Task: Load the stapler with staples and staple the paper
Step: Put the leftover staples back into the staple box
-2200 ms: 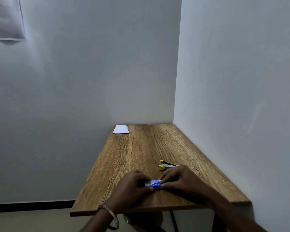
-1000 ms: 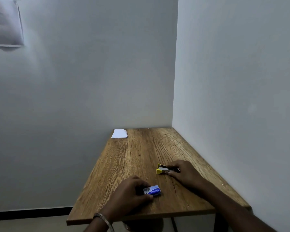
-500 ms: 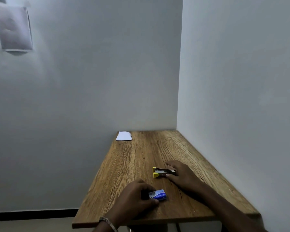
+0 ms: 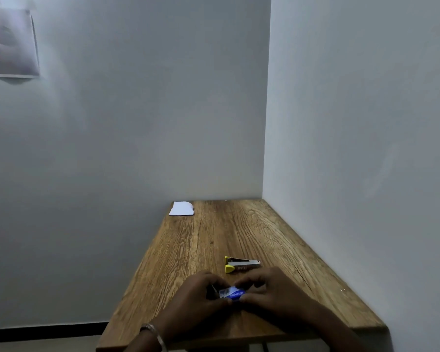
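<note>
Hands covering blue staple box, partly hidden

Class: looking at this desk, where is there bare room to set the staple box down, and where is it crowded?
Bare wood lies between the paper and the stapler, and along the table's left edge. The near end is crowded: both the left hand and right hand hold the staple box.

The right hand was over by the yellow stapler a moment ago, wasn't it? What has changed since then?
The right hand let go of the yellow stapler and came back toward the person to the small blue staple box, which both hands now pinch. The left hand kept its hold on the box throughout. The stapler lies alone on the wooden table, and the white paper stayed at the far corner.
</note>
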{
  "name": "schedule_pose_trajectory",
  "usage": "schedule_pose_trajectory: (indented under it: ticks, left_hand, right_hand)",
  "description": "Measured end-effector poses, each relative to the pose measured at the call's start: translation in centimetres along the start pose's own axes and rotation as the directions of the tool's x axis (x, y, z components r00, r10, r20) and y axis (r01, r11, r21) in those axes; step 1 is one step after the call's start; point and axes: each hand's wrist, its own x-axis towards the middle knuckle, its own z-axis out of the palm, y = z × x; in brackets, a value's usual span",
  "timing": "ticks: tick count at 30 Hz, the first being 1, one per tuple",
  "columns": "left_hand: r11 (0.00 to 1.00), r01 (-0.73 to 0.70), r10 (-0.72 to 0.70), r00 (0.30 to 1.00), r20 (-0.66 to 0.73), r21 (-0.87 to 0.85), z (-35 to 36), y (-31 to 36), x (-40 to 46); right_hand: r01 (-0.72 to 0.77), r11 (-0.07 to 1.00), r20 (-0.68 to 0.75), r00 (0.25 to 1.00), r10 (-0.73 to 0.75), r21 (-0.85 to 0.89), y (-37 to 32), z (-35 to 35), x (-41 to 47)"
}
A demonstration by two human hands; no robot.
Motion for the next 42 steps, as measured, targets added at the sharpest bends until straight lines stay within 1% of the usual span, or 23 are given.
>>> schedule_pose_trajectory:
  ticks: [2,6,10,14,17,21,27,32,37,42]
  left_hand:
    - [0.999,-0.026,0.028,0.998,-0.049,0.043,-0.7,0.4,1.2]
    - [0.990,-0.076,0.093,0.984,-0.151,0.116,-1.5,1.3,4.5]
    - [0.990,-0.063,0.090,0.973,-0.212,0.130,-1.4,1.2,7.2]
    - [0.985,-0.046,0.083,0.973,-0.218,0.166,-0.6,0.4,8.6]
    - [0.987,-0.030,0.063,0.976,-0.209,0.160,0.3,-0.4,8.9]
    - [0.993,-0.005,0.029,0.978,-0.204,0.116,1.2,-1.2,8.9]
    - [0.996,-0.026,0.043,0.976,-0.215,0.080,1.5,-1.8,8.9]
    - [0.995,-0.026,0.043,0.983,-0.180,0.095,1.7,-2.7,8.9]
    - [0.994,-0.011,0.031,0.982,-0.187,0.107,1.8,-3.1,9.8]
    - [0.991,0.030,-0.005,0.981,-0.193,0.128,1.8,-4.2,11.9]
  right_hand:
    - [-0.007,0.999,-0.038,0.999,0.005,-0.040,0.4,-0.7,0.9]
    - [-0.042,0.997,-0.132,0.991,0.034,-0.061,1.3,-2.4,3.4]
    - [-0.098,0.990,-0.199,0.977,0.077,-0.099,2.5,-2.9,5.4]
    - [-0.153,0.983,-0.194,0.972,0.132,-0.097,3.9,-2.2,6.2]
    - [-0.182,0.983,-0.219,0.961,0.171,-0.029,4.9,-1.2,5.7]
    - [-0.188,0.982,-0.218,0.959,0.183,-0.002,5.6,-1.1,5.3]
    - [-0.177,0.984,-0.213,0.960,0.179,0.033,6.1,-1.3,5.0]
    - [-0.159,0.986,-0.251,0.958,0.141,-0.051,6.8,-1.2,4.4]
    - [-0.178,0.975,-0.244,0.959,0.143,-0.130,6.8,-1.2,5.4]
    - [-0.166,0.972,-0.236,0.964,0.124,-0.168,7.7,-1.3,7.7]
